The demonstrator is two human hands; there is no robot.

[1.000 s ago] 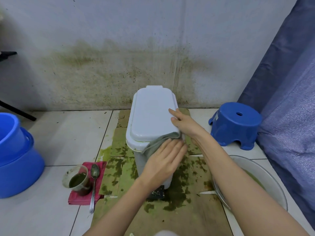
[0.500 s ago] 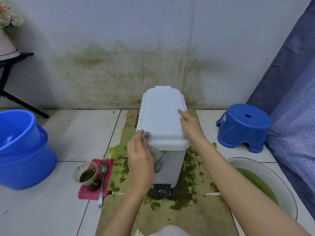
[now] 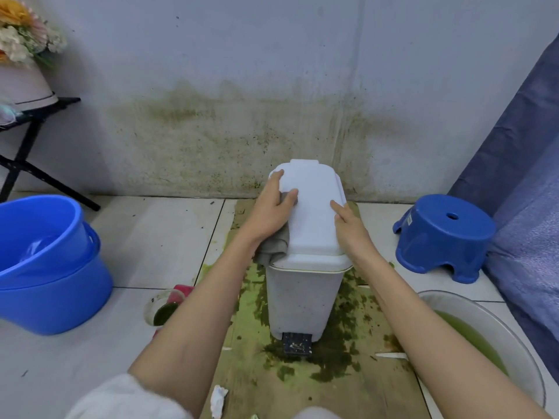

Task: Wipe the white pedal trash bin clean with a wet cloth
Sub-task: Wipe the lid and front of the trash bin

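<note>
The white pedal trash bin [image 3: 302,297] stands on stained cardboard by the wall, lid [image 3: 314,213] closed and its black pedal [image 3: 297,343] facing me. My left hand [image 3: 269,213] holds a grey wet cloth [image 3: 273,246] against the lid's left edge. Its fingers reach toward the back corner, its thumb lies over the cloth, and a loose end hangs down the side. My right hand [image 3: 351,228] grips the lid's right edge, thumb on top and fingers down the side.
Stacked blue basins [image 3: 51,267] sit on the left, a blue stool [image 3: 444,234] on the right. A clear bowl [image 3: 453,293] of green liquid is at the near right. A cup of green liquid [image 3: 163,309] on a red cloth [image 3: 181,288] stands left of the bin. The cardboard [image 3: 332,388] carries green spills.
My left hand has moved with the cloth from the bin's front, round the front left corner, up along the lid's left edge toward the back. My right hand stays on the right edge.
</note>
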